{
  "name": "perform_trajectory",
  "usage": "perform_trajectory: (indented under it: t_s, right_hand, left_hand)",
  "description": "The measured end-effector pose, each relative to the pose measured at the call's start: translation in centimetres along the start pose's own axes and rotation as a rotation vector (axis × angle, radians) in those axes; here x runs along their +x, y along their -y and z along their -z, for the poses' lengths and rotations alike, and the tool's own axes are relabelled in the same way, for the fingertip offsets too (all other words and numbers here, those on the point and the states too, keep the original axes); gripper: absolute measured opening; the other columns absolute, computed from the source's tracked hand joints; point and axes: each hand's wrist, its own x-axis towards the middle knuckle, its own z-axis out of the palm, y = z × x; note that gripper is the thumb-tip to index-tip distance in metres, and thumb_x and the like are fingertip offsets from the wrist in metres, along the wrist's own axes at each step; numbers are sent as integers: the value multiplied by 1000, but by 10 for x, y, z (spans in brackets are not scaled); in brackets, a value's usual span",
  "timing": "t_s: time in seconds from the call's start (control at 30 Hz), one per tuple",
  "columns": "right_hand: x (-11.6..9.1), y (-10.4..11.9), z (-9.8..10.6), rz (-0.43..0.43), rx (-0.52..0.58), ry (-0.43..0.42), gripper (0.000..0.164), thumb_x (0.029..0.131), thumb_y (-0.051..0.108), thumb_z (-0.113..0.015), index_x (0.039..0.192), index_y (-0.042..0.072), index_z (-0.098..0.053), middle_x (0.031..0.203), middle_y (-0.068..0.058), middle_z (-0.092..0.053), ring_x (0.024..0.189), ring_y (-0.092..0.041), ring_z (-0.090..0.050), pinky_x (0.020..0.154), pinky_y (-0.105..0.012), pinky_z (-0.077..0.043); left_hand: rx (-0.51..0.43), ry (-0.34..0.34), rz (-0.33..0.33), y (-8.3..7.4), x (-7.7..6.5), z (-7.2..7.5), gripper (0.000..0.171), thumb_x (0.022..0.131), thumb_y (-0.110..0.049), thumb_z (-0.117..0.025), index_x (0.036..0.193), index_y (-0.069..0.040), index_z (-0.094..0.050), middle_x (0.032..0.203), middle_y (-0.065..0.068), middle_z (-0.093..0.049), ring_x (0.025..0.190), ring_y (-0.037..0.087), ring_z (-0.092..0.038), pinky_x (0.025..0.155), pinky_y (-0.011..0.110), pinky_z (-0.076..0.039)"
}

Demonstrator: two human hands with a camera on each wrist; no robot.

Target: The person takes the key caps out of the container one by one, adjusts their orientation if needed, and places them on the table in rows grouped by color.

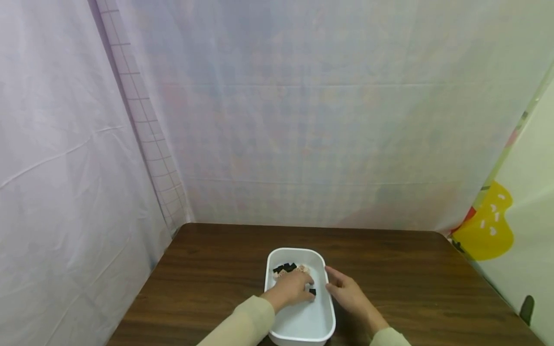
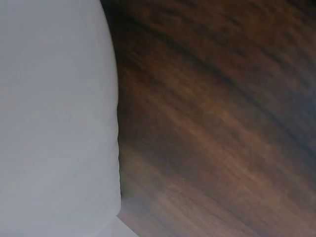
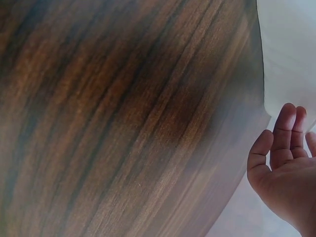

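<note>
A white tub (image 1: pixel 303 327) with rounded corners stands on the table and holds small black pieces (image 1: pixel 285 267) and beige patterned pieces (image 1: pixel 303 270) near its far end. My left hand (image 1: pixel 291 287) reaches into it over these pieces, thumb and forefinger spread. One black piece (image 1: pixel 312 291) shows right beside the thumb. Some of the fingertips are hidden by the back of the hand. At the tub's right wall, my right hand (image 1: pixel 348 290) rests its fingertips against the outside. In the right wrist view, the right hand (image 3: pixel 289 163) has fairly straight fingers at the white wall.
The tub stands near the front of a dark wood-grain table (image 1: pixel 207 269). Pale curtains (image 1: pixel 303 120) hang behind the table's far edge, with another white cloth (image 1: pixel 65 192) on the left. A cloth with a yellow shape (image 1: pixel 484 230) hangs at the right.
</note>
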Motion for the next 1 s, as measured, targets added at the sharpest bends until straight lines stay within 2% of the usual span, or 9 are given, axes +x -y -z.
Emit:
perform_trajectory:
  t_s: [0.2,0.33,0.5,0.57,0.73,0.83,0.93,1.0]
  right_hand:
    - [2,-1,-1,-41,1,18,49,92,3,-62,140,-3,-52,82,-7,-58,74,-21,-55,66,-33,-48]
    - [0,-1,-2,-27,22,10,48,92,1,-61,139,-4,-52,80,-7,-57,72,-20,-53,64,-32,-46]
    - [-1,0,-2,-9,35,-4,48,91,0,-61,138,-6,-52,79,-7,-58,72,-20,-54,65,-32,-46]
    - [-1,0,-2,-10,31,-5,49,91,0,-62,138,-6,-52,80,-8,-59,73,-20,-55,66,-32,-47]
    - [0,0,-1,-17,26,-5,49,91,1,-62,139,-5,-52,81,-8,-62,74,-20,-57,69,-33,-48]
    - [-1,0,-1,-5,27,-7,49,91,1,-62,138,-6,-52,80,-8,-61,73,-19,-55,68,-32,-47]
    - [0,0,-1,8,30,-7,50,90,0,-62,138,-7,-52,77,-7,-58,71,-19,-53,66,-31,-46]
    - [0,-1,-1,14,27,-9,50,90,0,-62,138,-7,-52,76,-6,-57,70,-19,-52,64,-31,-45]
  left_hand:
    - [2,-11,-22,1,0,-3,22,84,-30,-80,102,-19,-77,95,-8,-72,88,7,-63,78,28,-51]
    - [-19,-25,-24,2,-1,-2,20,83,-28,-80,100,-17,-77,91,-6,-71,84,8,-62,76,26,-50]
    - [-46,-75,-11,5,1,1,20,81,-26,-80,97,-16,-75,96,-5,-71,86,10,-62,78,28,-48]
    - [-76,-94,5,5,0,3,21,78,-23,-81,96,-15,-74,93,-6,-70,81,8,-62,75,27,-48]
    - [-234,-116,48,3,-1,7,22,73,-12,-83,90,-11,-70,64,-11,-58,56,3,-52,60,19,-43]
    - [-281,-132,40,4,-1,7,22,70,-8,-83,86,-11,-69,61,-11,-54,57,3,-49,58,18,-42]
    - [-304,-137,31,4,0,7,20,70,-9,-82,85,-11,-69,66,-12,-56,62,2,-49,60,17,-42]
    - [-338,-130,32,4,1,6,18,72,-8,-82,85,-10,-69,65,-11,-57,60,1,-50,58,16,-43]
